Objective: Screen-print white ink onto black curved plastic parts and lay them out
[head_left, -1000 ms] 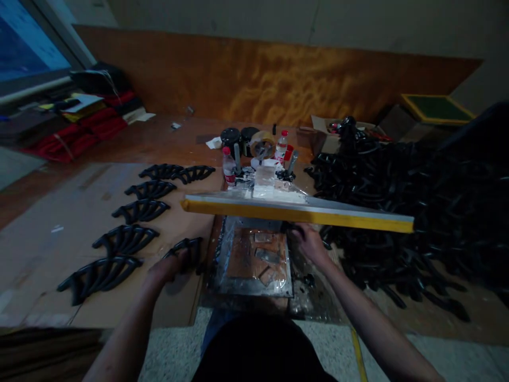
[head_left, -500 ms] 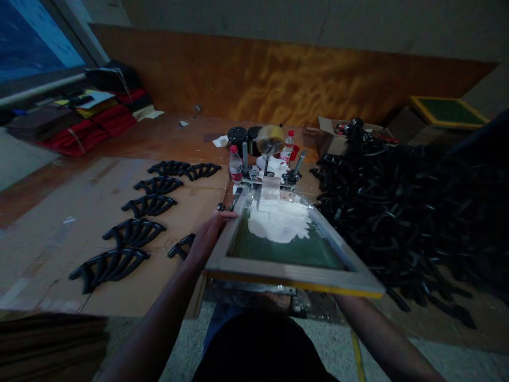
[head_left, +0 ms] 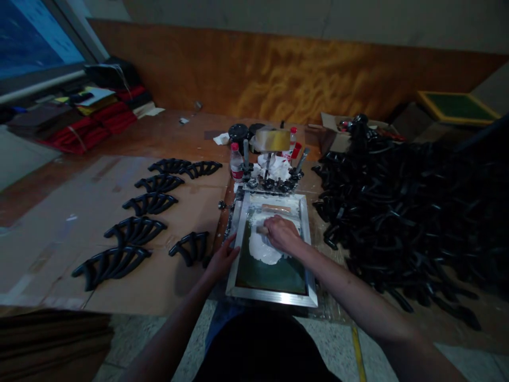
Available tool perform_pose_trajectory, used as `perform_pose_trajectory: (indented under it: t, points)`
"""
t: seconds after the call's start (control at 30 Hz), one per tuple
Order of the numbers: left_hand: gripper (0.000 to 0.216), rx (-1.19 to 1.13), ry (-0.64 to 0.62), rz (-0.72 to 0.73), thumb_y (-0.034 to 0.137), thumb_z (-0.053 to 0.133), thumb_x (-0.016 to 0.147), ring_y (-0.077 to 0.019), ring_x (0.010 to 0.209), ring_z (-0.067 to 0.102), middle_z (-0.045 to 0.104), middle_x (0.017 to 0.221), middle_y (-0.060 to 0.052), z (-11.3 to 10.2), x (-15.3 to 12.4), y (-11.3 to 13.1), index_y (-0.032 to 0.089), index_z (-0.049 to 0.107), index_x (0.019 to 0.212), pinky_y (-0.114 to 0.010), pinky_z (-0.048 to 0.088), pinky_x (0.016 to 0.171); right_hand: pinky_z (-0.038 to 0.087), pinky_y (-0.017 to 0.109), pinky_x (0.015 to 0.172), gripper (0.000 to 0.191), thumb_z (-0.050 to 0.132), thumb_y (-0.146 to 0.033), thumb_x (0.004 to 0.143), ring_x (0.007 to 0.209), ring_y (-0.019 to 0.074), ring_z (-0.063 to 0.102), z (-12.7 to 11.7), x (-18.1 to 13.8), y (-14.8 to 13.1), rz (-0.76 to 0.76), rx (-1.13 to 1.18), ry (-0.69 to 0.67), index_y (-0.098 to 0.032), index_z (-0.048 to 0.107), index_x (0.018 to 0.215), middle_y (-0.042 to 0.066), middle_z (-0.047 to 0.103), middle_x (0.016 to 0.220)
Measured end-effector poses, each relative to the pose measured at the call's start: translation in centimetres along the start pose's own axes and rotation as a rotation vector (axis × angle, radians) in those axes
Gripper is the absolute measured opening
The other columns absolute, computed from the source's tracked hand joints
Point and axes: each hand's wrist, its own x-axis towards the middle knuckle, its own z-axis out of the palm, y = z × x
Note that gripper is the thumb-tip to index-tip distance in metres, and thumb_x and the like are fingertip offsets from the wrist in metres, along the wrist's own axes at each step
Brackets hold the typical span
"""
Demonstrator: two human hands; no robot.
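Observation:
A framed printing screen [head_left: 238, 289] lies flat in front of me, green mesh with a patch of white ink [head_left: 260, 249] on it. My left hand [head_left: 222, 259] rests on the frame's left rail, fingers closed over its edge. My right hand [head_left: 281, 233] is over the mesh, closed around a squeegee handle [head_left: 262, 229] at the white ink. A second wooden squeegee [head_left: 275, 208] lies at the far end of the screen. Hinge clamps [head_left: 270, 183] hold the frame's far side.
Several black curved plastic parts [head_left: 135, 229] lie in rows on cardboard to the left, one [head_left: 191, 245] close to the frame. A big heap of the same black parts [head_left: 401, 201] fills the right. Bottles, jars and a tape roll [head_left: 272, 140] stand behind the clamps.
The screen frame, tilted up a second ago, has swung down flat. My left hand went from a black part to the frame's rail. My right hand came from under the frame onto the squeegee.

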Motion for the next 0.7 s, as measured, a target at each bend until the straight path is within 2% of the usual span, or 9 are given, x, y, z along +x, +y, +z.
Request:
perform_pose_trajectory:
  t: [0.13, 0.2, 0.3, 0.37, 0.43, 0.53, 0.6, 0.7]
  points:
    - [0.075, -0.037, 0.007, -0.009, 0.05, 0.058, 0.081, -0.0191, 0.068, 0.061, 0.065, 0.075, -0.002, 0.1, 0.0, -0.1, 0.014, 0.041, 0.144, -0.028, 0.045, 0.065, 0.042, 0.032, 0.086, 0.019, 0.054, -0.013, 0.077, 0.095, 0.0237, 0.057, 0.2, -3.3, 0.2, -0.322, 0.033, -0.074, -0.019, 0.064, 0.093, 0.009, 0.067, 0.096]
    - [0.075, -0.046, 0.013, -0.017, 0.051, 0.058, 0.08, -0.0186, 0.065, 0.06, 0.063, 0.071, 0.0, 0.1, 0.0, -0.2, 0.013, 0.043, 0.143, -0.028, 0.045, 0.063, 0.041, 0.03, 0.083, 0.016, 0.055, -0.013, 0.075, 0.09, 0.0217, 0.057, -0.6, -3.5, 0.5, -0.403, 0.081, -0.118, -0.021, 0.064, 0.086, 0.005, 0.067, 0.089]
    - [0.074, -0.068, 0.023, -0.014, 0.052, 0.059, 0.078, -0.0182, 0.065, 0.059, 0.061, 0.07, 0.001, 0.2, 0.0, -0.1, 0.013, 0.047, 0.139, -0.028, 0.045, 0.062, 0.041, 0.03, 0.08, 0.013, 0.054, -0.015, 0.078, 0.086, 0.0205, 0.057, -0.8, -3.0, 0.5, -0.305, 0.104, -0.063, -0.021, 0.064, 0.082, 0.004, 0.066, 0.084]
    - [0.075, -0.103, 0.01, -0.011, 0.053, 0.059, 0.077, -0.0178, 0.064, 0.059, 0.062, 0.071, 0.0, 0.3, 0.0, -0.1, 0.013, 0.046, 0.139, -0.028, 0.045, 0.061, 0.04, 0.032, 0.081, 0.017, 0.052, -0.015, 0.082, 0.09, 0.0222, 0.056, 0.1, -3.3, 0.2, -0.234, 0.078, 0.021, -0.02, 0.065, 0.091, 0.007, 0.067, 0.092]
    - [0.076, -0.116, 0.006, -0.008, 0.054, 0.059, 0.078, -0.0173, 0.062, 0.059, 0.062, 0.07, 0.0, 0.4, 0.0, -0.2, 0.013, 0.045, 0.139, -0.028, 0.044, 0.059, 0.041, 0.033, 0.083, 0.022, 0.052, -0.014, 0.082, 0.094, 0.0235, 0.056, 1.2, -4.2, -0.1, -0.258, 0.059, 0.049, -0.018, 0.065, 0.1, 0.01, 0.067, 0.099]
    - [0.075, -0.101, 0.015, -0.003, 0.055, 0.059, 0.079, -0.0166, 0.059, 0.057, 0.061, 0.067, 0.001, 0.4, 0.0, -0.3, 0.014, 0.044, 0.14, -0.028, 0.044, 0.056, 0.043, 0.031, 0.083, 0.021, 0.053, -0.016, 0.084, 0.094, 0.0221, 0.058, 1.7, -4.7, -0.4, -0.271, 0.087, 0.015, -0.019, 0.066, 0.1, 0.008, 0.068, 0.097]
    - [0.077, -0.089, -0.004, -0.005, 0.054, 0.058, 0.079, -0.0159, 0.056, 0.056, 0.059, 0.066, 0.002, 0.1, -0.1, 0.0, 0.014, 0.041, 0.143, -0.027, 0.043, 0.055, 0.044, 0.03, 0.083, 0.022, 0.054, -0.023, 0.088, 0.095, 0.0212, 0.06, 0.8, -3.5, -0.3, -0.177, 0.123, 0.049, -0.022, 0.066, 0.106, 0.006, 0.068, 0.098]
    - [0.08, -0.112, -0.034, 0.019, 0.054, 0.059, 0.08, -0.0167, 0.061, 0.058, 0.062, 0.07, 0.001, -0.9, -0.9, 1.7, 0.015, 0.036, 0.146, -0.026, 0.044, 0.056, 0.046, 0.031, 0.085, 0.044, 0.058, -0.033, 0.09, 0.101, 0.0228, 0.061, -2.2, -0.3, 0.5, -0.001, 0.134, 0.159, -0.026, 0.055, 0.133, 0.006, 0.067, 0.113]
